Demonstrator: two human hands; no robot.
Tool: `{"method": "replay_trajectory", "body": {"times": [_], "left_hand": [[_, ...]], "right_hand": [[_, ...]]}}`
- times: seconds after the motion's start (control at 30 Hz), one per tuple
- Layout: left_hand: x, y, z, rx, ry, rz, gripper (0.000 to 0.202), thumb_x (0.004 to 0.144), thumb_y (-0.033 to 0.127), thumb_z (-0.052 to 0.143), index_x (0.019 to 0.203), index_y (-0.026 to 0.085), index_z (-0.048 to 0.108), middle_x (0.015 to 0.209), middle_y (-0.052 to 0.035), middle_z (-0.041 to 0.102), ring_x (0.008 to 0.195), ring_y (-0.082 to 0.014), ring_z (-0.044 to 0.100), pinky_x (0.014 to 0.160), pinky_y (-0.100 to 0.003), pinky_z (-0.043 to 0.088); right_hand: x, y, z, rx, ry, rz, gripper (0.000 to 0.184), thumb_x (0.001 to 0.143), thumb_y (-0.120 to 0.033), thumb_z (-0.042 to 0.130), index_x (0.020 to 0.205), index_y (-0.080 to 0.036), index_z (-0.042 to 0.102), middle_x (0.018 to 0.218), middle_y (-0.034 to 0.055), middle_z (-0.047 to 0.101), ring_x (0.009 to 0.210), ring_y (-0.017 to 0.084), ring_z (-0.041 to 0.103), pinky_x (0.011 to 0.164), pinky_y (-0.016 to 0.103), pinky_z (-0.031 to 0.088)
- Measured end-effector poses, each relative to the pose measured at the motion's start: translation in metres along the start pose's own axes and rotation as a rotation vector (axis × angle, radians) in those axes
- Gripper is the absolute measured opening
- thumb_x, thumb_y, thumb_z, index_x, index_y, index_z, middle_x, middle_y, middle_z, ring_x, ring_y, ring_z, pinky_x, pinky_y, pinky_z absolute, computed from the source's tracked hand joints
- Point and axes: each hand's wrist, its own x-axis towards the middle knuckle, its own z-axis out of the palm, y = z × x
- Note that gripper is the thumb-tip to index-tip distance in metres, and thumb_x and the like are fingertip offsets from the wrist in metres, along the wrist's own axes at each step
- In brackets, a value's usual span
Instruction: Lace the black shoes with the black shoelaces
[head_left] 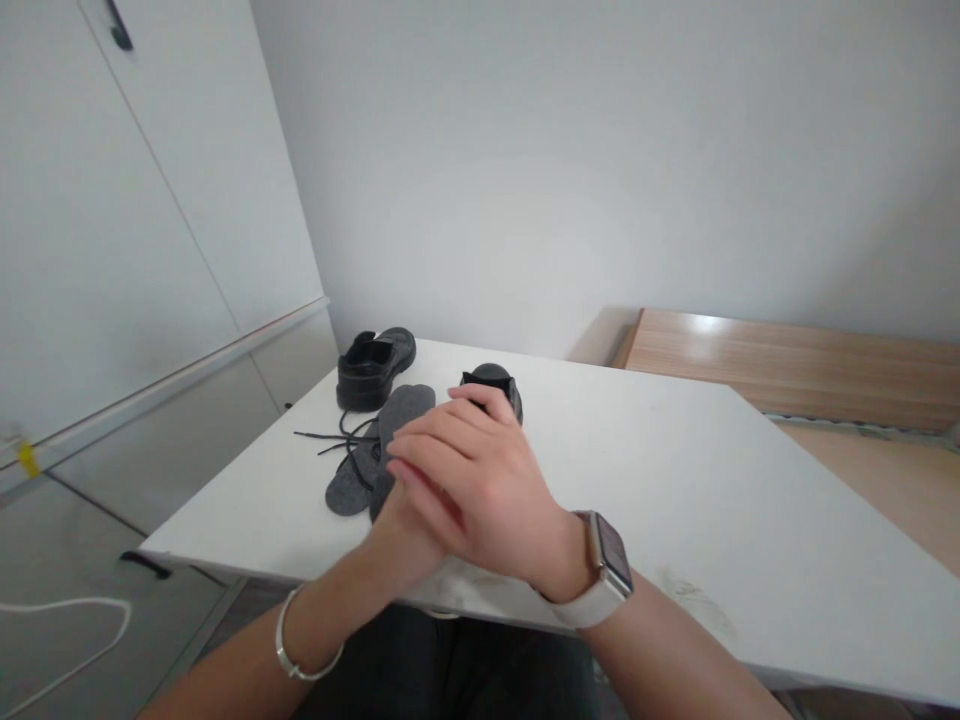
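Note:
My right hand (472, 480) lies palm down over my left hand (397, 555), above the near edge of a white table (675, 470). Its fingers are stretched out flat and together, holding nothing. My left hand is mostly covered and its fingers are hidden. Just beyond the hands lie two grey insoles (401, 415), one overlapping the other, with loose black laces (330, 437) across them. A black shoe (375, 368) stands at the table's far left corner. A second black shoe (491, 380) sits behind my right fingertips, partly hidden. A white watch (607, 565) is on my right wrist and a silver bracelet (300, 660) on the left.
White cabinet doors (112, 250) stand to the left, with a white cable (67, 610) low on the floor. A wooden surface (787, 360) runs behind the table on the right. A plain wall is ahead.

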Motion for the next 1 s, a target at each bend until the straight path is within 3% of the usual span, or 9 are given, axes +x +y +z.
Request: {"method": "replay_trajectory", "body": {"times": [0.1, 0.17, 0.33, 0.43, 0.53, 0.7, 0.87, 0.93, 1.0], "left_hand": [[0.030, -0.011, -0.035, -0.033, 0.070, 0.057, 0.029, 0.086, 0.042, 0.060, 0.104, 0.019, 0.067, 0.121, -0.0080, 0.066, 0.116, -0.0242, 0.061, 0.090, -0.031, 0.058], [0.060, -0.030, -0.042, -0.074, 0.095, 0.098, 0.041, 0.076, 0.038, 0.075, 0.108, 0.017, 0.060, 0.142, -0.0140, 0.054, 0.127, -0.0283, 0.055, 0.098, -0.039, 0.054], [0.127, -0.104, -0.026, -0.059, 0.074, 0.152, 0.045, 0.067, 0.018, 0.084, 0.100, 0.019, 0.053, 0.145, -0.0171, 0.049, 0.132, -0.0329, 0.050, 0.107, -0.055, 0.044], [0.139, -0.139, -0.018, 0.015, 0.100, 0.119, 0.048, 0.065, 0.017, 0.084, 0.099, 0.020, 0.050, 0.143, -0.0169, 0.051, 0.134, -0.0312, 0.049, 0.112, -0.054, 0.039], [0.135, -0.158, -0.016, 0.067, 0.074, 0.096, 0.046, 0.063, 0.016, 0.083, 0.094, 0.020, 0.049, 0.141, -0.0160, 0.052, 0.134, -0.0302, 0.048, 0.114, -0.052, 0.037], [0.124, -0.173, -0.015, 0.097, 0.042, 0.036, 0.043, 0.063, 0.018, 0.080, 0.091, 0.020, 0.048, 0.141, -0.0179, 0.052, 0.131, -0.0322, 0.050, 0.114, -0.052, 0.038], [0.117, -0.180, -0.025, 0.134, -0.021, -0.018, 0.040, 0.064, 0.022, 0.081, 0.089, 0.022, 0.049, 0.134, -0.0147, 0.057, 0.126, -0.0337, 0.053, 0.111, -0.054, 0.041], [0.116, -0.171, -0.034, 0.188, -0.062, -0.029, 0.037, 0.067, 0.022, 0.080, 0.088, 0.022, 0.050, 0.126, -0.0128, 0.059, 0.120, -0.0323, 0.056, 0.108, -0.052, 0.044], [0.114, -0.146, -0.046, 0.300, -0.084, -0.039, 0.030, 0.074, 0.023, 0.074, 0.093, 0.020, 0.051, 0.120, -0.0111, 0.060, 0.113, -0.0297, 0.059, 0.104, -0.051, 0.048]], "right_hand": [[-0.020, 0.021, -0.010, 0.035, 0.195, 0.033, 0.015, 0.098, -0.018, 0.050, 0.093, -0.017, 0.064, 0.093, 0.0040, 0.072, 0.089, 0.017, 0.061, 0.094, 0.037, 0.040], [-0.034, 0.045, -0.002, 0.035, 0.225, 0.112, 0.013, 0.097, -0.016, 0.051, 0.092, -0.018, 0.062, 0.091, 0.0040, 0.072, 0.086, 0.017, 0.061, 0.087, 0.037, 0.041], [-0.070, 0.111, 0.037, 0.049, 0.274, 0.274, 0.018, 0.097, -0.019, 0.049, 0.082, -0.019, 0.061, 0.078, 0.0045, 0.068, 0.076, 0.018, 0.059, 0.076, 0.035, 0.042], [-0.083, 0.127, 0.051, 0.153, 0.250, 0.374, 0.020, 0.096, -0.021, 0.049, 0.080, -0.019, 0.061, 0.076, 0.0045, 0.066, 0.072, 0.017, 0.058, 0.070, 0.031, 0.043], [-0.084, 0.124, 0.058, 0.270, 0.215, 0.443, 0.021, 0.095, -0.022, 0.049, 0.079, -0.019, 0.062, 0.075, 0.0037, 0.065, 0.068, 0.015, 0.055, 0.066, 0.029, 0.043], [-0.080, 0.114, 0.066, 0.403, 0.122, 0.511, 0.022, 0.094, -0.023, 0.051, 0.078, -0.019, 0.065, 0.074, 0.0030, 0.067, 0.065, 0.013, 0.056, 0.064, 0.027, 0.043], [-0.083, 0.118, 0.068, 0.465, 0.150, 0.581, 0.026, 0.094, -0.028, 0.051, 0.077, -0.018, 0.067, 0.076, 0.0039, 0.069, 0.067, 0.014, 0.058, 0.065, 0.026, 0.044], [-0.084, 0.120, 0.068, 0.474, 0.167, 0.602, 0.027, 0.094, -0.029, 0.050, 0.077, -0.018, 0.067, 0.075, 0.0039, 0.069, 0.067, 0.014, 0.058, 0.064, 0.026, 0.044], [-0.085, 0.120, 0.069, 0.484, 0.169, 0.619, 0.028, 0.094, -0.029, 0.050, 0.076, -0.017, 0.068, 0.075, 0.0038, 0.069, 0.066, 0.014, 0.058, 0.064, 0.026, 0.044]]}}
